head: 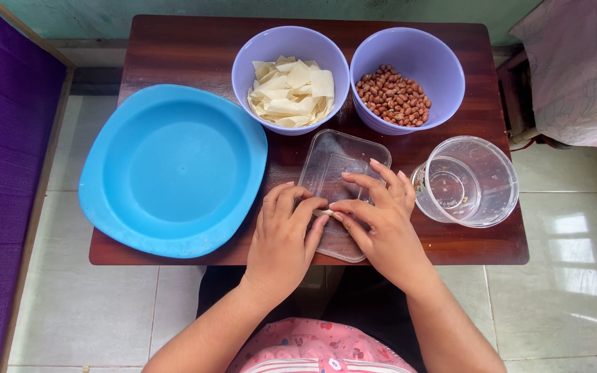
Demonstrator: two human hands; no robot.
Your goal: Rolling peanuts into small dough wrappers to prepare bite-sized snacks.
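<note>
Both hands meet over a clear, shallow rectangular plastic tray (pixel 340 166) near the front edge of the dark brown wooden counter (pixel 174 48). The left hand (pixel 283 238) and right hand (pixel 381 221) pinch a small pale piece of dough wrapper (pixel 324 213) between thumb and forefinger tips; the fingers (pixel 312 205) are closed snugly on it, the remaining fingers of the right hand spread over the tray. The little piece lies with its long axis running left to right, one end in each hand. The tray's long axis runs roughly away from the person, tilted slightly to the right.

Left of the tray sits a large round bright blue plastic plate (pixel 174 173). Behind it stand two lilac plastic bowls, one with cream-coloured wrapper squares (pixel 290 91), one with reddish-brown peanuts (pixel 393 95). A clear round plastic container (pixel 468 181) lies tipped to the right.

The counter stands on pale glossy floor tiles (pixel 568 276), with a purple cushioned seat (pixel 1 138) to the left.
</note>
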